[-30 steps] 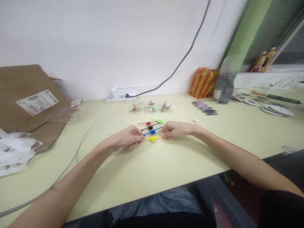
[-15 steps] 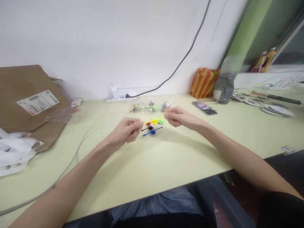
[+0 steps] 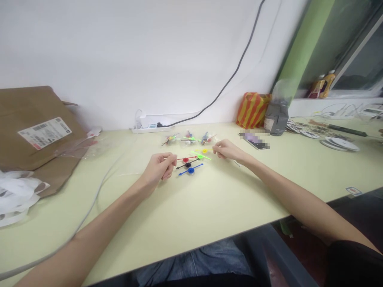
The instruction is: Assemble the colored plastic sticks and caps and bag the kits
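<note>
My left hand [image 3: 161, 166] is closed in a pinch, its fingertips at the left end of a red arrow spinner [image 3: 185, 160]; whether they grip it I cannot tell. A black arrow spinner [image 3: 187, 165] and a blue one [image 3: 190, 170] lie in front of the red one. Behind and to the right are a green arrow spinner [image 3: 200, 157] and a yellow one [image 3: 204, 151]. Just right of the yellow spinner, my right hand [image 3: 227, 150] has its fingers curled together. Something thin and white [image 3: 236, 162] shows under that hand, mostly hidden.
Bagged colourful spinners [image 3: 189, 138] lie farther back, before a power strip [image 3: 146, 128]. A phone [image 3: 254, 140], a striped bag [image 3: 253, 109] and white discs [image 3: 339, 144] are to the right. Brown packaging [image 3: 38, 111], white strips [image 3: 18, 195] and a grey cable [image 3: 98, 191] are on the left.
Both hands held the yellow spinner up between them; now it rests behind the green one. My right hand has let go and shifted right; my left hand has barely moved.
</note>
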Tool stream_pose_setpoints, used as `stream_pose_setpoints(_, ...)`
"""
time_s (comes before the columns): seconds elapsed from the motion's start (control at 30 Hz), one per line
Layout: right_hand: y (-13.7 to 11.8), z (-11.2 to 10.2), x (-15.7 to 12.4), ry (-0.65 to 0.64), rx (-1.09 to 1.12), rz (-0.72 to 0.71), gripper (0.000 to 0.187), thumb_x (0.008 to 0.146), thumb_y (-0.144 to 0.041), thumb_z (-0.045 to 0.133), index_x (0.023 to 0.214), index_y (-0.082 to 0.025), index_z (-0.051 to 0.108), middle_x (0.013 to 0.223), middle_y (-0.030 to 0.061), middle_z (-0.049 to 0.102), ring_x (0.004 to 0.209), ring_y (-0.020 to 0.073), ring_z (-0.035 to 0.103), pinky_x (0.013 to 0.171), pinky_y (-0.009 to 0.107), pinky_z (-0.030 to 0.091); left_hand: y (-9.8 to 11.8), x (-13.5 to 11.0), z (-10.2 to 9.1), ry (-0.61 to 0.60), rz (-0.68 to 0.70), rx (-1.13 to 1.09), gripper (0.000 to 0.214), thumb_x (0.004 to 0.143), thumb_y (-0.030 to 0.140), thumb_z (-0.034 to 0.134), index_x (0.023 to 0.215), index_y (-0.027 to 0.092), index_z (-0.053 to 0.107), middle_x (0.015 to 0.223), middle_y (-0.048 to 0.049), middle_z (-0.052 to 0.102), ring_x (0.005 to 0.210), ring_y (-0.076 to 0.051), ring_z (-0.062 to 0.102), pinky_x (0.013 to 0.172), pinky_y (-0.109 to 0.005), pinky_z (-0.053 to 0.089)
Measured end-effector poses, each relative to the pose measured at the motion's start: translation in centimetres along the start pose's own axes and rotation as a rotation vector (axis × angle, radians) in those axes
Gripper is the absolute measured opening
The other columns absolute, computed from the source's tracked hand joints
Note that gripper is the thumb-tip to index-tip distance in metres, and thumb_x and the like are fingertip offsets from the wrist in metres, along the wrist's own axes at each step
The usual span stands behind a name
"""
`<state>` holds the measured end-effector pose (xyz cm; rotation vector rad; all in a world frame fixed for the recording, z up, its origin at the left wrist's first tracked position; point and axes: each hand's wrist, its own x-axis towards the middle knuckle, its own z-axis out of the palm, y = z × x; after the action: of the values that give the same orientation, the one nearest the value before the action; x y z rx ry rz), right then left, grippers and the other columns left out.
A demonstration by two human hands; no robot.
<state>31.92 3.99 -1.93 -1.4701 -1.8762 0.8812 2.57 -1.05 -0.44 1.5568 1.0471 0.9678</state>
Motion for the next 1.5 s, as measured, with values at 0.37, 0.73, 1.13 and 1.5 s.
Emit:
stream_pose_setpoints(0.37, -0.9, 0.4, -0.3, 0.171, 0.017, -0.193, 0.029, 0.097, -0.036, 0.038, 0.074, -0.02, 0.044, 0.059, -0.0035, 0.045, 0.053, 0.0112, 0.041, 0.055, 0.025, 0.033, -0.2, 0.1, -0.1, 0.035, 0.006, 0.022, 0.036, 0.09, 0.045, 0.058, 0.067, 0.018, 0.051, 0.036, 0.0074, 0.037, 0.038, -0.006, 0.026, 0.044, -0.021, 0.024)
stream_pose_setpoints(0.73, -0.1, 0.9, 0.3, 0.092, -0.186, -0.423, 0.023, 0.097, -0.028, 0.037, 0.076, -0.021, 0.039, 0.073, -0.0018, 0.044, 0.069, 0.0142, 0.041, 0.068, 0.027, 0.032, 0.0, 0.0, 0.2, 0.029, -0.012, 0.051, 0.037, 0.09, 0.046, 0.057, 0.066, 0.018, 0.051, 0.036, 0.0068, 0.038, 0.037, -0.006, 0.025, 0.044, -0.021, 0.023)
stream_pose_setpoints(1.13, 0.8, 1.2, 1.1, 0.139, -0.082, -0.322, 0.026, 0.097, -0.037, 0.041, 0.081, -0.018, 0.05, 0.075, 0.0003, 0.053, 0.068, 0.0144, 0.047, 0.069, 0.027, 0.036, 0.1, -0.1, 0.4, 0.004, -0.019, 0.092, 0.036, 0.091, 0.043, 0.056, 0.065, 0.018, 0.052, 0.034, 0.0066, 0.038, 0.037, -0.006, 0.027, 0.044, -0.021, 0.024)
stream_pose_setpoints(1.5, 1.6, 1.4, 1.4, 0.068, -0.026, -0.186, 0.032, 0.099, -0.033, 0.036, 0.07, -0.02, 0.044, 0.069, -0.0012, 0.049, 0.062, 0.0125, 0.042, 0.063, 0.026, 0.034, -0.3, -0.1, 0.4, -0.019, -0.024, 0.104, 0.037, 0.092, 0.043, 0.054, 0.066, 0.017, 0.052, 0.035, 0.0066, 0.038, 0.038, -0.006, 0.027, 0.045, -0.02, 0.025)
